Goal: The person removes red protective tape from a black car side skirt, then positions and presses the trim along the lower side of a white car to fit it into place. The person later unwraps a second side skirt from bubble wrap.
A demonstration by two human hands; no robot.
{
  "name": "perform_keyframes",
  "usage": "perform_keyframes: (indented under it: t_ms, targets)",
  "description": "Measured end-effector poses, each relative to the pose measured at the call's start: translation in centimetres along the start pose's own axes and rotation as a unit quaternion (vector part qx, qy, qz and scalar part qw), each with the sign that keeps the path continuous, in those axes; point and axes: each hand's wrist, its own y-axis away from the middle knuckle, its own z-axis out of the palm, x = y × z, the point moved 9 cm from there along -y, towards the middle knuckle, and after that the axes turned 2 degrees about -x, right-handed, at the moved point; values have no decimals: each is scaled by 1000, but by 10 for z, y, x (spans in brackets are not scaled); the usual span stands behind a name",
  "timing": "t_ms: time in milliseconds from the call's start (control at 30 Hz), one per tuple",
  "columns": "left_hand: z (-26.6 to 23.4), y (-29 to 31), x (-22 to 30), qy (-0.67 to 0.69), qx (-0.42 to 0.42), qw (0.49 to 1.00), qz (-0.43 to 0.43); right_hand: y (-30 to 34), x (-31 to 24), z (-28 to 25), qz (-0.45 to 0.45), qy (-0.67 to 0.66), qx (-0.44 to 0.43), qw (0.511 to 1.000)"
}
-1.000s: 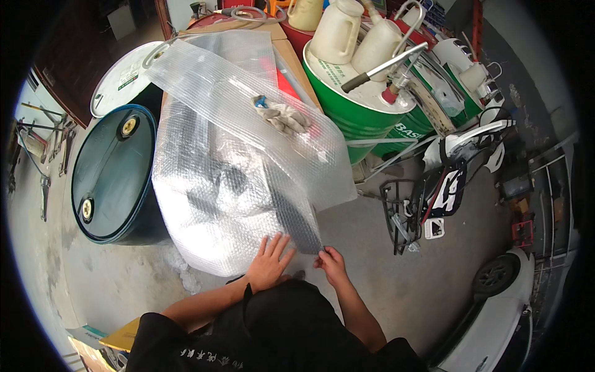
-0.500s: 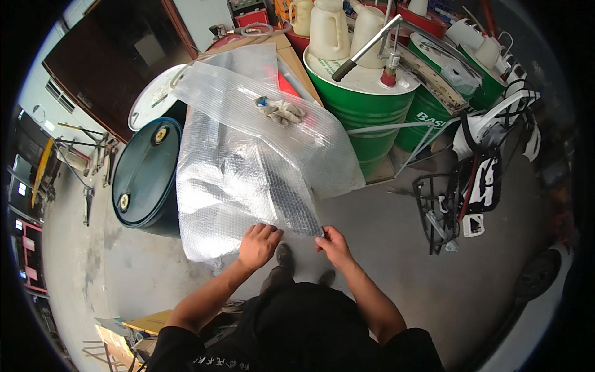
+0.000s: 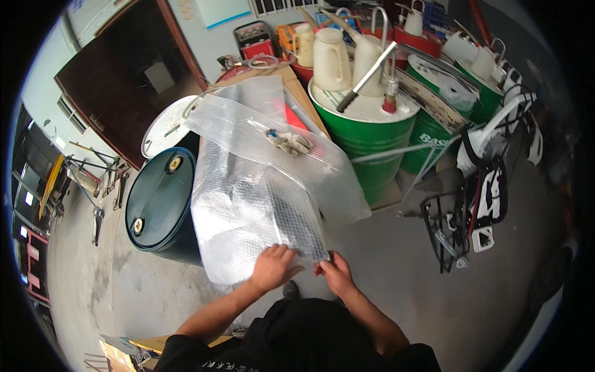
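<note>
A large sheet of silvery bubble wrap (image 3: 238, 223) drapes toward me over something hidden, its near edge at my hands. My left hand (image 3: 271, 269) rests at that edge, fingers bent on the sheet and thumb held apart. To its right, my right hand (image 3: 336, 275) pinches the sheet's near right corner between thumb and fingers. Farther back, a clearer strip of plastic wrap (image 3: 238, 121) lies across the top, and a pair of grey work gloves (image 3: 290, 143) sits on it. Something red (image 3: 295, 116) shows beside the strip.
A dark blue-green drum (image 3: 158, 201) stands left of the wrap, with a white-topped drum (image 3: 166, 127) behind. On the right, a green drum (image 3: 365, 146) carries white jugs (image 3: 331, 62) and a hand pump (image 3: 389, 96). Black and white frame parts (image 3: 483, 192) lie farther right.
The view has tilted up, so the scene sits lower and slightly right. My left thumb has moved away from its fingers. My right hand still pinches the corner.
</note>
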Motion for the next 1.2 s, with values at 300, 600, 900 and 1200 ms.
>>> perform_keyframes:
  t_ms: [300,600,900,1200]
  targets:
    - [35,1,-12,-3,-51,997,62,-3,49,-5,79,21,52,995]
    - [37,-1,-20,60,-48,996,33,-3,68,8,118,-74,49,989]
    - [36,21,-32,92,-105,990,31,-10,67,-33,104,90,172,975]
    - [-13,35,-33,120,-21,993,3,-80,-12,7,19,373,28,927]
